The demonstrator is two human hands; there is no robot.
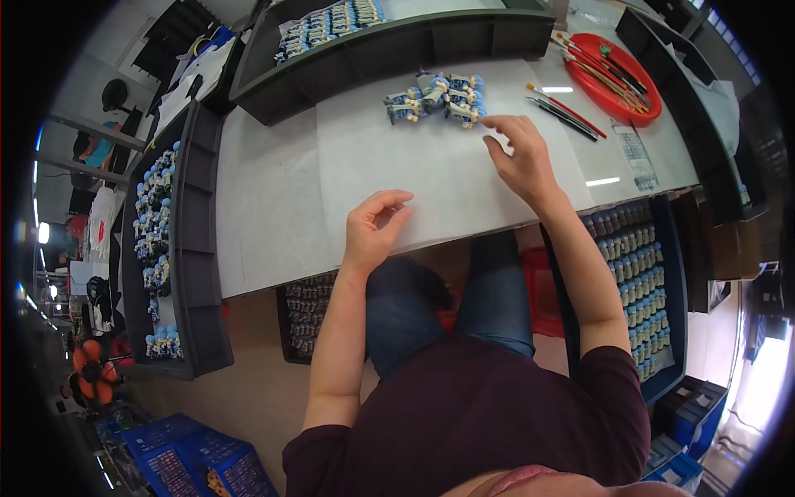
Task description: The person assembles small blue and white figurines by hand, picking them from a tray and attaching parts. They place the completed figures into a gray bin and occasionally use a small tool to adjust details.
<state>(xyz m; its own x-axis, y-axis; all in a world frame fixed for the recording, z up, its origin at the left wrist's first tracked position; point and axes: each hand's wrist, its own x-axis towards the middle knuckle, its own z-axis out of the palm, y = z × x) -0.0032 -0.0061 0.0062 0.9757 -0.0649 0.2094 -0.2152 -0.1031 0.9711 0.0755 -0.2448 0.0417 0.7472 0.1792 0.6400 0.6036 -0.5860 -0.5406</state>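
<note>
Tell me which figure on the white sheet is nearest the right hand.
The lower-right figure of the bunch, next to the right hand; the other figures lie farther left or farther up the sheet.

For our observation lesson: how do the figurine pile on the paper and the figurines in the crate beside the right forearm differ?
The pile is jumbled; the crate figurines form rows. The pile has few; the crate figurines are many. The pile lies by the right hand; the crate figurines sit below the tabletop. Both show light blue.
</note>
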